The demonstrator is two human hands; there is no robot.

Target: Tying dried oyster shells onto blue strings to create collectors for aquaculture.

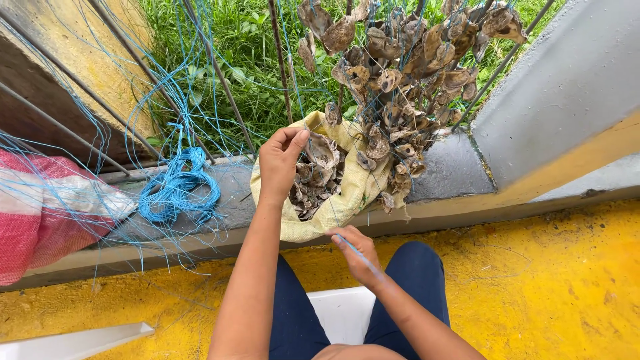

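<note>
While the left hand (280,163) reaches into the yellow sack (347,200), its fingers (297,139) are pinched shut on the edge of a flat grey-brown shell (322,151), which sits at the top of the pile inside with its long axis running roughly up and away from the person. Down nearer the knees, the right hand (357,250) has its fingers closed around a thin blue string (350,250); the string runs slantwise, from up-left near the sack's lower rim down toward the wrist. The sack is slumped open on a grey concrete ledge (453,170), mouth facing the person. Right above and behind it hangs a big cluster of strung shells (407,67), crowding the sack's upper rim and spilling over its right side. Thin metal rods (280,60) stand up in front of green grass (233,60). Left of the sack lies a coil of blue line (179,190), with loose strands trailing everywhere, and further left a red and white woven bag (40,213). Floor (547,280) is painted yellow.
</note>
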